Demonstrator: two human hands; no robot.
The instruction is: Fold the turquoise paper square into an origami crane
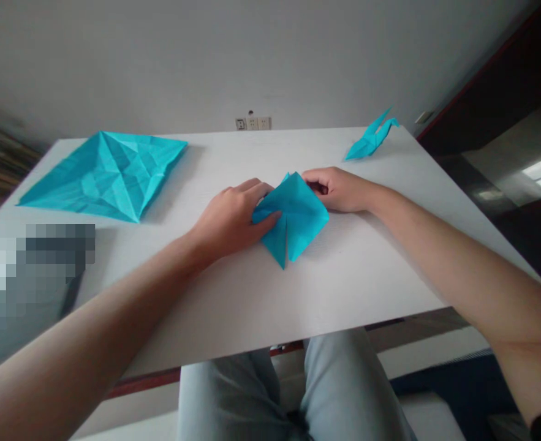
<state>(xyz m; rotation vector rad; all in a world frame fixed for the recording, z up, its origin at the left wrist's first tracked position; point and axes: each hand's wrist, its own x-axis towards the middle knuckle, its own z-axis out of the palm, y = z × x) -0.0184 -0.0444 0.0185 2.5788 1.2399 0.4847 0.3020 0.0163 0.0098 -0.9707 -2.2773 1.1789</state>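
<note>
A folded sheet of turquoise origami paper [300, 211], roughly diamond-shaped with a slit between two points at its near end, is at the middle of the white table [233, 288]. My left hand [236, 214] grips its left side, thumb on top and fingers behind. At the paper's upper right edge is my right hand [332, 188], fingers curled in beside it; the fingertips are partly hidden, so what they pinch is unclear. A finished turquoise paper crane [371, 139] stands at the far right of the table.
A creased, opened turquoise sheet [114, 174] lies at the back left. A pixelated object [26, 288] occupies the left front of the table. Behind the table's far edge, the wall carries sockets [252, 124]. My legs [233, 392] are under the near edge.
</note>
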